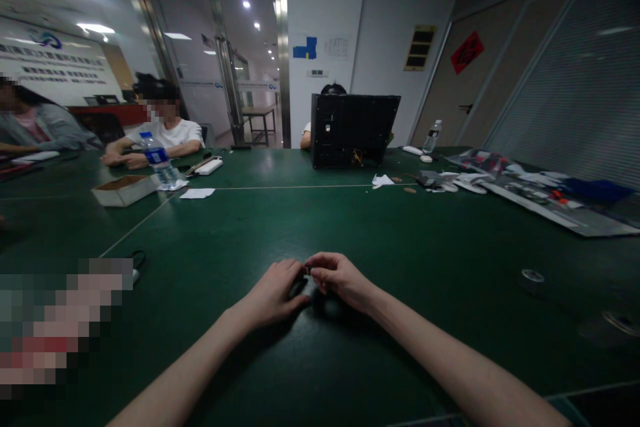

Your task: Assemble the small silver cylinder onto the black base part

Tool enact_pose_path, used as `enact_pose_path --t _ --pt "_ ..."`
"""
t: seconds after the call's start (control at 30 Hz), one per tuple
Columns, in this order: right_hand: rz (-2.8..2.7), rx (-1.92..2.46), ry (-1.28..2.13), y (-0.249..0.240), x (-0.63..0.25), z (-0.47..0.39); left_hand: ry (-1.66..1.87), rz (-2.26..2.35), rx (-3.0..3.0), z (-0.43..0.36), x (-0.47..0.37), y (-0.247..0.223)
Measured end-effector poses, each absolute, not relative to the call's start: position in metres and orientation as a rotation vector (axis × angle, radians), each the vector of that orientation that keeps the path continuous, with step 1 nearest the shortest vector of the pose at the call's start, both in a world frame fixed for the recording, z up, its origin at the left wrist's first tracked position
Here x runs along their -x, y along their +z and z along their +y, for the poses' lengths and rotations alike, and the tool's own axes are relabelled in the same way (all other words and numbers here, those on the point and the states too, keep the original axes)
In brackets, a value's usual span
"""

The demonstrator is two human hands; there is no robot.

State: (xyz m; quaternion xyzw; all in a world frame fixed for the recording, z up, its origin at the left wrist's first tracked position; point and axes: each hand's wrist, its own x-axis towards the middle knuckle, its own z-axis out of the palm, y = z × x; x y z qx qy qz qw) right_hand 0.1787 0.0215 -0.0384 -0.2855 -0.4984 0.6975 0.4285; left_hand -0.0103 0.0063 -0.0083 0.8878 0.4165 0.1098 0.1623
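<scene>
Our green table stretches well ahead to its far edge; a wall sign carries Chinese lettering. Our left hand spreads thumb from fingers; our right hand pinches a small dark piece between our hands.

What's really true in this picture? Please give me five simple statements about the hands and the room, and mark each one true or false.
1. The left hand and right hand are far apart. False: their fingertips are close together, with a small dark item at the right hand's grasp.
2. The tabletop is green. True.
3. A person is partly hidden behind the black casing. True.
4. The red diamond-shaped decoration hangs on the glass door. False: it is on the brownish door at the picture's right.
5. The blue-capped water bottle lies flat. False: it stands upright.
</scene>
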Motion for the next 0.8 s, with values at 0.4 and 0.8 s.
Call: enact_pose_path --t 0.4,0.8 --pt "-1.216 0.676 1.805 -0.0396 -0.1783 0.0222 0.317 1.171 -2.562 0.0080 0.0108 -0.0117" --pt "-1.134 0.657 1.806 -0.0320 -0.1789 0.0178 0.319 1.173 -2.541 0.0066 0.0108 -0.0103"
